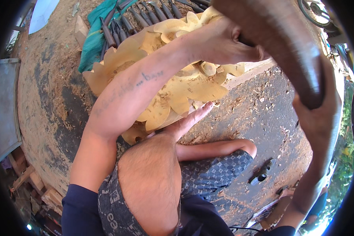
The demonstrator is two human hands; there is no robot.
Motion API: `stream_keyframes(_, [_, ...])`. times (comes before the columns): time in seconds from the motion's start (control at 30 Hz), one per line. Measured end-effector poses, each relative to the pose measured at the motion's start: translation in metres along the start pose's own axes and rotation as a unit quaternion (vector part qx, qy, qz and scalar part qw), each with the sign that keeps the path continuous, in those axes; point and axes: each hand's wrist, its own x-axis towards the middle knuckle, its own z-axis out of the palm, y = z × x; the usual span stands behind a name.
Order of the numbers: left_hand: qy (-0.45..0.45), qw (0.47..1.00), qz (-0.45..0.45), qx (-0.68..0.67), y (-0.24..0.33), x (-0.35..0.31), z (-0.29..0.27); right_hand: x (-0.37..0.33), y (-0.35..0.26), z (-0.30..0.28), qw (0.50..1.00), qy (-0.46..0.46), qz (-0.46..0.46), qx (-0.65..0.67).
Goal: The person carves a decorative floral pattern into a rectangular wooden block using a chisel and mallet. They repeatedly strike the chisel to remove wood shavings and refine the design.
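Note:
A pale carved wooden panel (192, 88) with leaf shapes lies on the ground in front of me. My left hand (220, 43) rests on it, closed around a dark tool handle (246, 39) that is mostly hidden by the fingers. My right hand (320, 118) is raised at the right and grips a large brown wooden mallet (279, 43), whose head hangs over the left hand. My bare foot (188, 122) presses against the panel's near edge, with the bent knee (149, 177) below it.
A row of several dark-handled chisels (145, 15) lies on a teal cloth (92, 39) behind the panel. Wood chips and sawdust cover the ground (259, 110). A dark sandal (259, 177) lies at the lower right, wooden offcuts (31, 181) at the lower left.

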Motion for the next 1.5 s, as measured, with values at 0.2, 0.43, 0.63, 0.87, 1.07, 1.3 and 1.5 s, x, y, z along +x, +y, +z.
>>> stream_keyframes(0.2, [-0.058,0.966,-0.194,-0.159,0.014,0.005,0.001,0.003,-0.017,0.007,0.99,0.041,0.129,0.025])
stream_keyframes(0.43, [0.049,0.985,-0.141,-0.081,0.056,-0.057,-0.041,-0.024,-0.014,0.033,0.984,-0.043,0.095,0.142])
stream_keyframes(0.63, [0.219,0.954,0.006,-0.207,0.06,0.002,-0.009,-0.046,-0.015,0.027,0.936,0.014,0.25,0.248])
stream_keyframes(0.87, [0.224,0.955,-0.069,-0.183,0.02,-0.026,-0.001,-0.063,-0.004,0.003,0.945,0.034,0.256,0.201])
stream_keyframes(1.07, [0.191,0.976,-0.008,-0.105,0.019,-0.027,0.008,-0.058,0.017,-0.014,0.989,0.022,0.142,0.04])
stream_keyframes(1.3, [0.097,0.965,-0.173,-0.169,0.023,-0.026,-0.006,-0.016,0.025,0.011,0.996,0.012,-0.074,-0.054])
stream_keyframes(1.5, [0.094,0.965,-0.172,-0.175,0.017,-0.029,0.0,-0.005,0.013,0.004,0.977,-0.078,0.169,0.108])
